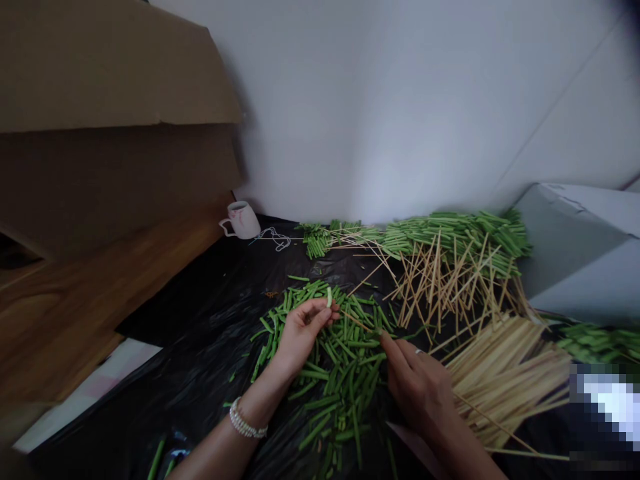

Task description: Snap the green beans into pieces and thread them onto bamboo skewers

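Observation:
My left hand (303,330) pinches a short green stalk piece (329,297) with a pale cut end, above a loose pile of cut green stalks (340,380). My right hand (415,383) holds a thin wooden skewer (356,321) between its fingertips, with the tip pointing at the stalk piece. The skewer tip and stalk piece are very close, but I cannot tell if they touch. Beyond my right hand lies a heap of bare wooden skewers (500,377). A pearl bracelet (247,419) circles my left wrist.
Stalks threaded on skewers (450,237) lie heaped at the back on a black plastic sheet (210,347), with more (595,343) at the right. A white mug (241,221), a cardboard box (100,87), a grey box (575,247) and a wooden surface (100,293) surround the sheet.

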The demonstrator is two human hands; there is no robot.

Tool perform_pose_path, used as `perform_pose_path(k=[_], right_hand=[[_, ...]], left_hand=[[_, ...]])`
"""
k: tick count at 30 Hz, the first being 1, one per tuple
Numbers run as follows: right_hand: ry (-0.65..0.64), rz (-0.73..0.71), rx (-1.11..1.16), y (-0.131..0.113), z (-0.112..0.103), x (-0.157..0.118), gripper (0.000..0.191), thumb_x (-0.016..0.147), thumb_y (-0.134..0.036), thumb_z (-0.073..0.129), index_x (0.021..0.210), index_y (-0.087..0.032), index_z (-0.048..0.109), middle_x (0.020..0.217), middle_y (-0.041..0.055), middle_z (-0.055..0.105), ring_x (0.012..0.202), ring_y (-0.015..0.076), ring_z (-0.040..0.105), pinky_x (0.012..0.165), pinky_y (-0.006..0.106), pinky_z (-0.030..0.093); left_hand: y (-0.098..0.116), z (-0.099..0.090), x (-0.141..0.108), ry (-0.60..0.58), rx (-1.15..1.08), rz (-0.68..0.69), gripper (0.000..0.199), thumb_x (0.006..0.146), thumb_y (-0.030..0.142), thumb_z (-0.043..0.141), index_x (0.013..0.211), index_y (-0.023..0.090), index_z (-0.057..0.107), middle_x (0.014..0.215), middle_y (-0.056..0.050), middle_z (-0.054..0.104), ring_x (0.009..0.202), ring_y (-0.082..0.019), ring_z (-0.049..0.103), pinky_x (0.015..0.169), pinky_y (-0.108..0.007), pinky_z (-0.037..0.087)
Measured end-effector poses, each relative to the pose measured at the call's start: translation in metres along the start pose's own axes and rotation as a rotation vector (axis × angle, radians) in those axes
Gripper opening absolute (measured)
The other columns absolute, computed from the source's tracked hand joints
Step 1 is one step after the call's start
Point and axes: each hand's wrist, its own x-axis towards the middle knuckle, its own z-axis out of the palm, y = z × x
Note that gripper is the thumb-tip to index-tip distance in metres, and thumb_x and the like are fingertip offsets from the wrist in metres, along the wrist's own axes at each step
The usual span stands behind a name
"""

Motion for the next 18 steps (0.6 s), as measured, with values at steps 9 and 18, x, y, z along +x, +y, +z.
perform_pose_path(k=[9,18], right_hand=[[0.004,0.014,-0.042,0.007,0.001,-0.001,0.034,0.088,-0.002,0.044,0.117,-0.008,0.06,0.078,0.0055,0.068,0.062,0.0145,0.056,0.06,0.027,0.037],[-0.004,0.028,-0.024,0.004,0.0,0.001,0.033,0.089,-0.004,0.044,0.116,-0.009,0.062,0.077,0.0045,0.067,0.06,0.0132,0.054,0.06,0.026,0.037]], left_hand=[[-0.01,-0.02,0.012,0.144,0.647,0.417,0.033,0.089,0.022,0.056,0.121,0.02,0.065,0.131,-0.011,0.062,0.125,-0.025,0.055,0.11,-0.048,0.039],[-0.016,-0.007,-0.002,0.0,1.385,0.536,0.035,0.089,0.031,0.061,0.122,0.021,0.065,0.149,-0.015,0.043,0.143,-0.038,0.026,0.11,-0.059,0.033]])
